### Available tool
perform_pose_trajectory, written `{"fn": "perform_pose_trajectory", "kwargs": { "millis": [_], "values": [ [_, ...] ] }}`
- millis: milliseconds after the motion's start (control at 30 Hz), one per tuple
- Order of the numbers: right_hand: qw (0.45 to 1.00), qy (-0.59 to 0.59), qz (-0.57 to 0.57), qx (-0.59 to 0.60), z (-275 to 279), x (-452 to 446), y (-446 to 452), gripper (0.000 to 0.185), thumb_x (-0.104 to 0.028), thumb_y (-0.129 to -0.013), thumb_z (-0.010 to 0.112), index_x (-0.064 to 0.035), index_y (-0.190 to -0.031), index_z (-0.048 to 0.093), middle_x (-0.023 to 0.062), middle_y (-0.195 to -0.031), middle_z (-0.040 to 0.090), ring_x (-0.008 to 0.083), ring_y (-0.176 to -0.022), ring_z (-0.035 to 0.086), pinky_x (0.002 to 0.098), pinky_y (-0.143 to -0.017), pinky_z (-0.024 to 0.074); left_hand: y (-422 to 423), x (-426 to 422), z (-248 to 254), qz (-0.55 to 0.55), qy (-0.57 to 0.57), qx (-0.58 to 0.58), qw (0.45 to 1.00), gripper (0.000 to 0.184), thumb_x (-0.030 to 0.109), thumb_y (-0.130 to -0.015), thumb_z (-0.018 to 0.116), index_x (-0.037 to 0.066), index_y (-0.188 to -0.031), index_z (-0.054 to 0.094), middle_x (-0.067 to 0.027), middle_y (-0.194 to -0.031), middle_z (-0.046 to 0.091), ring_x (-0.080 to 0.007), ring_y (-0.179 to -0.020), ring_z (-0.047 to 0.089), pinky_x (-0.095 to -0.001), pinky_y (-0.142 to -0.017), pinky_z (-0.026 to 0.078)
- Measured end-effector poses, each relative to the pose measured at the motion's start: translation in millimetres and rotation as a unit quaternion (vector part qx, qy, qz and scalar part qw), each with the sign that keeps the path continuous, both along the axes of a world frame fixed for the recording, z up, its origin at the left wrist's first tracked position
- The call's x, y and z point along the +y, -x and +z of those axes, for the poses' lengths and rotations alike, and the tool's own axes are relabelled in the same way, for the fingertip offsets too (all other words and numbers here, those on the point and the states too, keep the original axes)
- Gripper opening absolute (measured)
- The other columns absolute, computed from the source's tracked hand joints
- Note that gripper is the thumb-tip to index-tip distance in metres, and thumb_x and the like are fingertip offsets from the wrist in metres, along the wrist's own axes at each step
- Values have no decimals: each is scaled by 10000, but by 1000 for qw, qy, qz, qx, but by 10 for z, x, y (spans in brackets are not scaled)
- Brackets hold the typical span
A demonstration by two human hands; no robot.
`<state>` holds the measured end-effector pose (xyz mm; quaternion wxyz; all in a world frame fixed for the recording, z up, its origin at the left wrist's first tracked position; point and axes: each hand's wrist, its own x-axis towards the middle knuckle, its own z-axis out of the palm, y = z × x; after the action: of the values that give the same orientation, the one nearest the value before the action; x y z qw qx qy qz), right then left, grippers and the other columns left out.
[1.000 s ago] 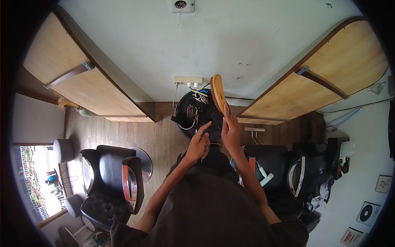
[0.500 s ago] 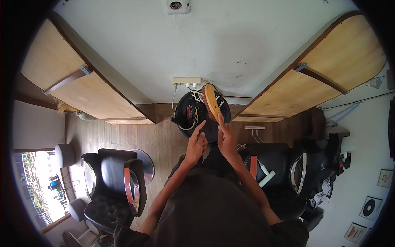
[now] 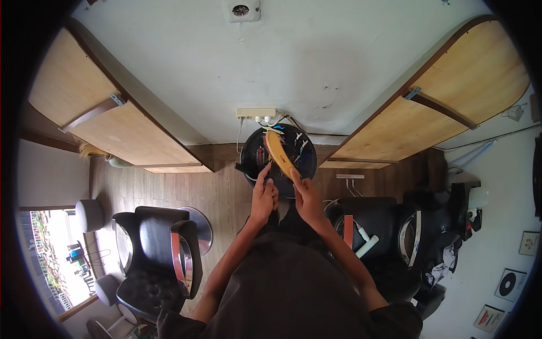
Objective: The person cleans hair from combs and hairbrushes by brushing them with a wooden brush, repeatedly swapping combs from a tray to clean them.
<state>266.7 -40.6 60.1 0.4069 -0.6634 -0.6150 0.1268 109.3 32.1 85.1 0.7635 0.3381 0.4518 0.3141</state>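
Observation:
My right hand (image 3: 308, 199) is closed around the near end of a hairbrush (image 3: 277, 154) with a curved wooden back and dark lettering. The wooden back faces up and hides most of the bristles. The brush slants up and left over a round black tray (image 3: 307, 178). My left hand (image 3: 263, 199) is just left of the brush, index finger stretched out and the other fingers partly curled. That fingertip is close to the brush's bristle side; whether it touches cannot be made out. I see nothing held in it.
Small items and clips (image 3: 299, 137) lie in the tray. A power strip (image 3: 256, 112) with plugged cords is on the wall behind. Black salon chairs (image 3: 152, 248) stand on both sides, with a pale cylindrical tool (image 3: 367, 246) on the right one. Wooden panels (image 3: 418, 101) flank the wall.
The brush has swung left and turned so its wooden back faces up more. My right hand has shifted slightly left and down; my left hand has moved slightly left.

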Motion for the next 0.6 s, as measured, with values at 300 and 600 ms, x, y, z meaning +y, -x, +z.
{"fn": "perform_pose_trajectory", "kwargs": {
  "millis": [300, 600],
  "values": [
    [998, -5, -55, 9, -28, 233, -128, 609, 9, -1017, 592, -163, -1591, 481, 143, -827, 526, 302, -727, 573, 391, -659, 466, -10, -161, 95, -93, 28, -18, 995, 475, 186, -1150, 422, 236, -1620, 379, 66, -707, 325, -39, -556, 274, -216, -461, 249],
    [999, 0, -31, -16, -173, -60, -346, 639, -9, -1013, 605, -209, -1603, 467, 137, -887, 544, 315, -738, 615, 404, -659, 510, -193, -196, 118, -45, 51, -19, 998, 475, 180, -1149, 405, 216, -1621, 378, 64, -704, 308, -42, -552, 272, -215, -457, 238]
  ]
}}
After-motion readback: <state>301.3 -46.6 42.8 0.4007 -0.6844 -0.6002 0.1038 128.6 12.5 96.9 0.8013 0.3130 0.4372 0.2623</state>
